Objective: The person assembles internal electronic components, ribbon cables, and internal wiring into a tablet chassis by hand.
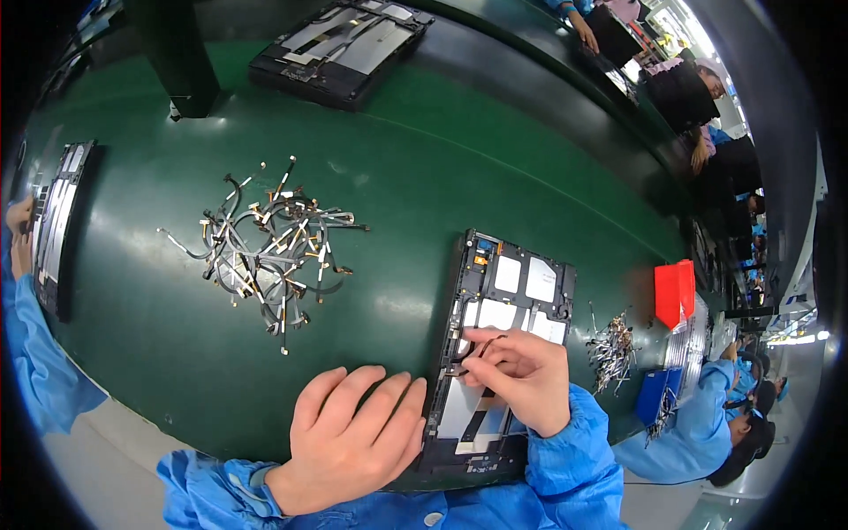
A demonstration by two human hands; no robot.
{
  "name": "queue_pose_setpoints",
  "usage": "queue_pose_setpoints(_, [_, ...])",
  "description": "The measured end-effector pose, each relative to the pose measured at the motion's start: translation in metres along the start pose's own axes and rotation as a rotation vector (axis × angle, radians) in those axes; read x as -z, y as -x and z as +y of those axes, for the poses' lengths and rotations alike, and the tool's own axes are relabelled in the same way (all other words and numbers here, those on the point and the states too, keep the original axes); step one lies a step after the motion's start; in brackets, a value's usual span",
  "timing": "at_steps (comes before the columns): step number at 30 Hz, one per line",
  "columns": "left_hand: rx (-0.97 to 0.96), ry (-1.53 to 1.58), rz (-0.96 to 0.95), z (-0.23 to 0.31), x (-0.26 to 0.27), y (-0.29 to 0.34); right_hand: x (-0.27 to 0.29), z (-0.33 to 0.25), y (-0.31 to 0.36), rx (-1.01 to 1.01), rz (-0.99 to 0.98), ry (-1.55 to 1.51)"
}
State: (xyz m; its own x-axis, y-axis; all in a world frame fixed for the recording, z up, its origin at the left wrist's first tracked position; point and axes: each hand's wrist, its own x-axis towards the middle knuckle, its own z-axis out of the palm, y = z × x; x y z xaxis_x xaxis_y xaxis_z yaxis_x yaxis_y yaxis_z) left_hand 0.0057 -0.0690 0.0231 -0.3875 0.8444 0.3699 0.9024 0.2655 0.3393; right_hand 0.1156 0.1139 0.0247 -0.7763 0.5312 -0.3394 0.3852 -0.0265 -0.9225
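An opened black-framed tablet-like device with white and silver panels lies before me. Over its left middle part, my right hand pinches a thin dark cable between thumb and forefinger. Where the cable's ends run is partly hidden by the fingers. My left hand rests palm down at the device's lower left edge, fingers spread and holding nothing. A loose heap of thin flat cables, grey and black with small connectors, lies on the green table to the left.
Another opened device sits at the far side, near a dark post. At far left, a person's hands touch a similar device. Right of mine are a second cable pile, a red bin and a blue bin. Co-workers sit farther right.
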Motion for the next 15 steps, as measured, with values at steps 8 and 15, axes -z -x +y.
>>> queue_pose_setpoints(8, [-0.136,-0.185,-0.057,0.007,-0.021,-0.001,0.003,0.000,-0.005,0.124,0.019,0.187])
queue_pose_setpoints(15, [-0.212,-0.276,-0.020,0.006,-0.028,-0.010,0.004,-0.009,-0.005,0.205,0.004,0.296])
